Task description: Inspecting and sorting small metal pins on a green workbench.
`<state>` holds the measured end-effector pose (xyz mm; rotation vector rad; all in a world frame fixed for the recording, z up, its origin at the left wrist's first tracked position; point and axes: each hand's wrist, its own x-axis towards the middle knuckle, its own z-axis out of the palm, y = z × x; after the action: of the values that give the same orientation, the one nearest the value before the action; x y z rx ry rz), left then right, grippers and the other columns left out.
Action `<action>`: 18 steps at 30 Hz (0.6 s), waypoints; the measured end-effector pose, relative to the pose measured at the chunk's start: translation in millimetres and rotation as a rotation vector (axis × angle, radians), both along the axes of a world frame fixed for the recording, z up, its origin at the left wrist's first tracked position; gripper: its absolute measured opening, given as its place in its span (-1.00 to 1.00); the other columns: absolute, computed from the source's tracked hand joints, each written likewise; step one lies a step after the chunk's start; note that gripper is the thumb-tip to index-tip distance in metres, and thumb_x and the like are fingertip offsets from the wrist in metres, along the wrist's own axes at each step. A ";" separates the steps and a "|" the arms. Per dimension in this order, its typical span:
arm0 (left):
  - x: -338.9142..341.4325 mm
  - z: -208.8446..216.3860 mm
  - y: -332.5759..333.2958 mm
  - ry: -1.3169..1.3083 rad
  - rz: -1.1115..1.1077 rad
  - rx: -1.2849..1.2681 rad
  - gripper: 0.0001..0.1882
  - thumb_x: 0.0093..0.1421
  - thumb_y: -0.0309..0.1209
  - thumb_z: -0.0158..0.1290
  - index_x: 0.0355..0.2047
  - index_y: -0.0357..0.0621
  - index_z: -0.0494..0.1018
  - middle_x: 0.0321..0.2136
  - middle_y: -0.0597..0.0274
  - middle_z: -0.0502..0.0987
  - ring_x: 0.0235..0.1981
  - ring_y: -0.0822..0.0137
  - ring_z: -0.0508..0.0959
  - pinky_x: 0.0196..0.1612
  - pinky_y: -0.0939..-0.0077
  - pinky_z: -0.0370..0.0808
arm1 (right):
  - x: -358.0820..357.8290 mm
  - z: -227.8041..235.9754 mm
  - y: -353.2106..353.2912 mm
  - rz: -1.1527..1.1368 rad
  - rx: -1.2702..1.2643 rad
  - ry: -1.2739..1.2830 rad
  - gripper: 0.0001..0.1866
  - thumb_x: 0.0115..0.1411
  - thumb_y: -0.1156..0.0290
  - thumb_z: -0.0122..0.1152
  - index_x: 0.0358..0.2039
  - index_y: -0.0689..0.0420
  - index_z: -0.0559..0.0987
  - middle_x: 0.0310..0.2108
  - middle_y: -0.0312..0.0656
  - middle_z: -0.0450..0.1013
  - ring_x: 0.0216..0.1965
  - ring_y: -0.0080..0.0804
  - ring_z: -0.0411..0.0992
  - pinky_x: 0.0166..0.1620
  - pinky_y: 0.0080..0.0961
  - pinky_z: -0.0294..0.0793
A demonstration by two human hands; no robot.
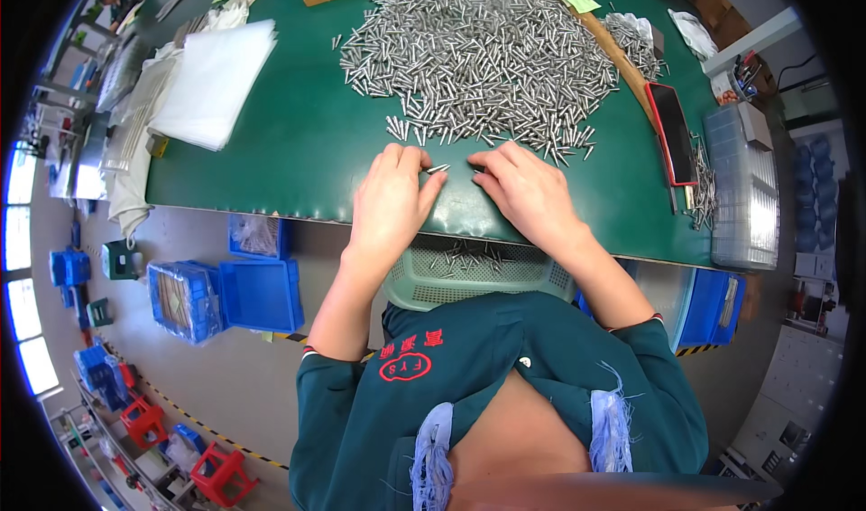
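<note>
A large heap of small silvery metal pins (487, 60), each with a narrowed end, covers the far middle of the green table (298, 159). Close to the near edge, my left hand (390, 195) pinches a metal pin (438, 168) between thumb and forefinger, its tip pointing right. Across a small gap, my right hand (532, 191) is also closed, thumb against fingers; a bit of a metal pin shows at its fingertips, mostly hidden. Below the table edge, in front of my lap, a pale green basket (415, 287) holds some scattered pins.
Curved wooden strips (622, 60) border the heap. White sheets (216, 87) lie at the left. Toward the right are a red-edged phone-like device (669, 132), loose pins and clear plastic boxes (744, 186). Blue bins (262, 294) stand on the floor.
</note>
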<state>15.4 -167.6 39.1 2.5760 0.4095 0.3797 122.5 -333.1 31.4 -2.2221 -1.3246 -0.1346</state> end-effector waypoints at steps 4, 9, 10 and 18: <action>9.0 5.8 26.4 -0.138 0.051 0.141 -0.81 0.13 -0.47 0.07 -0.21 -0.13 0.49 -0.25 0.14 0.48 -0.18 0.10 0.48 -0.12 0.30 0.44 | -5.6 9.1 6.2 -0.015 -0.051 0.152 -0.76 0.10 0.31 0.26 -0.20 0.03 0.56 -0.33 -0.30 0.43 -0.30 -0.36 0.46 -0.29 -0.46 0.49; 16.6 -3.4 54.1 -0.136 -0.079 0.229 -0.76 0.08 -0.49 0.10 -0.20 -0.15 0.48 -0.21 0.14 0.48 -0.17 0.08 0.47 -0.08 0.28 0.42 | -7.8 2.7 10.0 0.106 0.015 -0.008 -0.79 0.06 0.32 0.28 -0.27 0.04 0.56 -0.29 -0.35 0.41 -0.28 -0.38 0.42 -0.23 -0.46 0.46; 15.9 -2.8 52.9 -0.135 -0.081 0.229 -0.76 0.08 -0.49 0.10 -0.20 -0.15 0.48 -0.21 0.14 0.48 -0.17 0.08 0.47 -0.08 0.28 0.42 | -7.7 1.3 9.2 0.112 -0.009 -0.007 -0.81 0.06 0.34 0.28 -0.28 0.03 0.57 -0.24 -0.35 0.43 -0.27 -0.39 0.43 -0.24 -0.46 0.47; 1.6 -7.1 2.2 -0.084 -0.045 0.176 -0.82 0.06 -0.46 0.14 -0.31 -0.19 0.43 -0.38 0.08 0.43 -0.32 0.06 0.47 -0.25 0.24 0.43 | -8.1 -0.4 -4.7 0.099 0.021 -0.004 -0.81 0.02 0.39 0.30 -0.32 0.05 0.55 -0.28 -0.34 0.45 -0.31 -0.36 0.44 -0.25 -0.45 0.47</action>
<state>17.0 -165.4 31.9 2.7223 0.2991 0.5269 114.4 -337.8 31.0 -2.1346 -1.4262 -0.1166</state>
